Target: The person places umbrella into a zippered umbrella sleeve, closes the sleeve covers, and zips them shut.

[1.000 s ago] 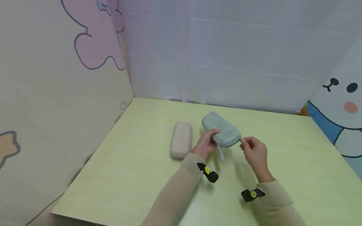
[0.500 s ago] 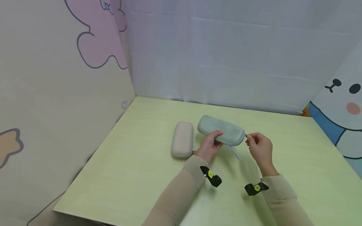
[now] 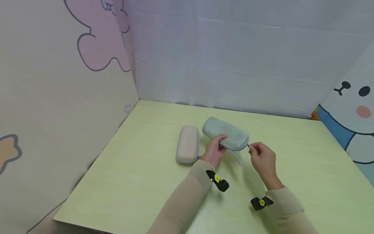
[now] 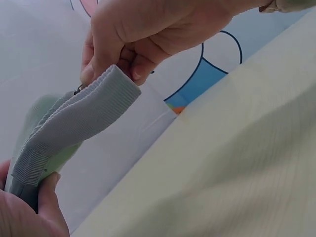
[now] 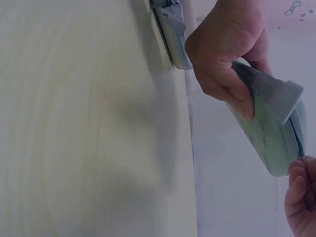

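A light green zippered case (image 3: 225, 131) is held above the table, tilted, with a grey ribbon strap (image 4: 81, 111) hanging off its side. My left hand (image 3: 215, 151) grips it by the near long edge, thumb on top. At the case's right end my right hand (image 3: 262, 161) pinches the small zipper pull (image 5: 302, 155) between thumb and fingers. Part of the zipper line shows in the right wrist view, running up from the pull. A beige case (image 3: 187, 144) with grey trim lies flat on the table, just left of my left hand.
The pale yellow-green table (image 3: 140, 191) meets a white cloth backdrop (image 3: 233, 65) behind and a printed cartoon wall (image 3: 58, 113) at the left. Another cartoon panel (image 3: 359, 130) stands at the right edge.
The green case has turned to lie more crosswise, its far end swinging left. It moved slightly right, then back left. Both hands keep their holds throughout.
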Motion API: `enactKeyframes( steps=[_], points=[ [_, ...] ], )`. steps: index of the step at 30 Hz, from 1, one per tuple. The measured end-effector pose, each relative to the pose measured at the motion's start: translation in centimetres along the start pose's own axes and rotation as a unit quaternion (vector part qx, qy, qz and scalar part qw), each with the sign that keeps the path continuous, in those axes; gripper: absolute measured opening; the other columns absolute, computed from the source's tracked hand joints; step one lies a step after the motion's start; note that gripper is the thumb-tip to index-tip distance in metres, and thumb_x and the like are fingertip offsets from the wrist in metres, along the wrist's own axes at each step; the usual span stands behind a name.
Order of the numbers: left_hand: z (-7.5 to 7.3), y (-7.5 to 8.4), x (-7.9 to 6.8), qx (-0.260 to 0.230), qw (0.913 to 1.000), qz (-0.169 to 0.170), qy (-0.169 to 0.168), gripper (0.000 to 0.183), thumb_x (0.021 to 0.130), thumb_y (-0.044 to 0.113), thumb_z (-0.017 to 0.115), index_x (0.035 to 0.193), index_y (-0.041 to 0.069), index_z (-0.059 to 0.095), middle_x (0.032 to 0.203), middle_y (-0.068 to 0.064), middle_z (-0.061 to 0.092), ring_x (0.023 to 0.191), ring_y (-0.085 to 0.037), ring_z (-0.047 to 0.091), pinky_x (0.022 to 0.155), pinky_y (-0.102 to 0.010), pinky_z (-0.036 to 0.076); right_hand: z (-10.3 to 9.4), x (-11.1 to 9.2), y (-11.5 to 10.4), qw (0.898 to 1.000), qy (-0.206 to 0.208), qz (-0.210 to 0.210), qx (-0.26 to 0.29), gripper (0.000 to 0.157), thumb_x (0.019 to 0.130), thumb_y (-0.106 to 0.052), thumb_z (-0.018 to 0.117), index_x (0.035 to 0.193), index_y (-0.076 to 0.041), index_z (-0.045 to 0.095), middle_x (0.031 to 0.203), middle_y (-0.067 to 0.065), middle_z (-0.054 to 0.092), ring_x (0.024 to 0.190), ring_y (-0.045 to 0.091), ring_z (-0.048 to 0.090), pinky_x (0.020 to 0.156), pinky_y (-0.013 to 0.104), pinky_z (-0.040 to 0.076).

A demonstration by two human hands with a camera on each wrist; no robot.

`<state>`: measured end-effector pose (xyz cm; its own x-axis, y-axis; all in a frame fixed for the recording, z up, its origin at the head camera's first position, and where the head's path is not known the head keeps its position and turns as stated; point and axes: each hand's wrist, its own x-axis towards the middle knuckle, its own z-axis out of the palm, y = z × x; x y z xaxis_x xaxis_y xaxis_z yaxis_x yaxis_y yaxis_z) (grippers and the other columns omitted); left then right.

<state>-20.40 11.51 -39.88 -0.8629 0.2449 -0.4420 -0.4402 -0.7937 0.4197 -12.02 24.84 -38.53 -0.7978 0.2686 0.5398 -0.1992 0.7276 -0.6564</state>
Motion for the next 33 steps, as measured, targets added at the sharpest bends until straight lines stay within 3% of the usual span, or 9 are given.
enactKeyframes(
  steps=[19, 25, 29, 33],
  points=[
    [0.1, 0.2, 0.1, -0.016, 0.9998, 0.001, -0.007, 0.026, 0.076, -0.007, 0.064, 0.098, -0.001, 0.053, 0.094, -0.009, 0.057, 0.087, -0.018, 0.058, 0.08, -0.026, 0.05, 0.9, -1.3, -0.6, 1.0, -0.009, -0.01, 0.005, 0.005, 0.083, 0.005, 0.063, 0.078, 0.003, 0.064, 0.065, 0.007, 0.062, 0.055, 0.008, 0.051, 0.045, 0.016, 0.038],
    [0.1, -0.1, 0.0, -0.005, 0.9998, -0.007, -0.02, 0.025, 0.078, -0.007, 0.063, 0.099, -0.001, 0.052, 0.094, -0.009, 0.057, 0.086, -0.018, 0.057, 0.077, -0.026, 0.05, 0.6, -1.3, -0.4, 1.0, 0.004, -0.013, 0.013, 0.005, 0.083, 0.005, 0.063, 0.078, 0.004, 0.064, 0.064, 0.009, 0.062, 0.055, 0.003, 0.051, 0.045, 0.014, 0.037],
    [0.3, -0.3, -0.1, -0.003, 0.9991, -0.028, -0.032, 0.028, 0.08, -0.005, 0.063, 0.105, -0.003, 0.049, 0.099, -0.013, 0.054, 0.095, -0.022, 0.055, 0.086, -0.031, 0.047, 0.1, -0.7, -0.6, 0.999, 0.016, 0.007, 0.027, 0.007, 0.085, 0.002, 0.062, 0.08, 0.004, 0.065, 0.066, 0.012, 0.064, 0.056, -0.004, 0.05, 0.046, 0.014, 0.038],
    [0.5, -0.3, -0.2, -0.01, 0.9991, -0.036, -0.021, 0.031, 0.079, -0.003, 0.065, 0.105, -0.004, 0.049, 0.1, -0.015, 0.055, 0.097, -0.024, 0.056, 0.088, -0.032, 0.047, 0.0, 0.0, -0.6, 0.999, 0.026, 0.014, 0.013, 0.007, 0.086, 0.001, 0.062, 0.08, 0.004, 0.065, 0.067, 0.013, 0.064, 0.055, -0.006, 0.048, 0.046, 0.013, 0.037]
  ],
)
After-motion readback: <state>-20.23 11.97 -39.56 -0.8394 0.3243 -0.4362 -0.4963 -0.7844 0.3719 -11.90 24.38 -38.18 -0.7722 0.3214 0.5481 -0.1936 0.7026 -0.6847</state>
